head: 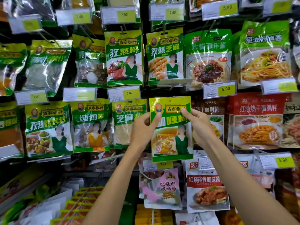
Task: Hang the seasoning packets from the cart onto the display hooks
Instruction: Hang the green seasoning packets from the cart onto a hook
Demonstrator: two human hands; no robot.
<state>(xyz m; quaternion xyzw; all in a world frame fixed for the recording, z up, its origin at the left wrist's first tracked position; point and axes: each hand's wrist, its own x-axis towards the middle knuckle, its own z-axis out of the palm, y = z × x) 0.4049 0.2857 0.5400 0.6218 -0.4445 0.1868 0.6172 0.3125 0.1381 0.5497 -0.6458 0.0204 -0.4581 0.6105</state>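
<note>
Seasoning packet (172, 132) pinched upright between left hand (142, 129) and right hand (200, 125).

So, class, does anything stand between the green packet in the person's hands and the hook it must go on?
Nothing visible does. The left hand and right hand pinch the curry powder packet just below a clear tag holder; the gap between is open. The hook itself is hard to see.

The left hand (142, 129) covers part of the sesame packet (123, 132); fine print on the price tag (124, 94) seems unreadably blurred.
</note>
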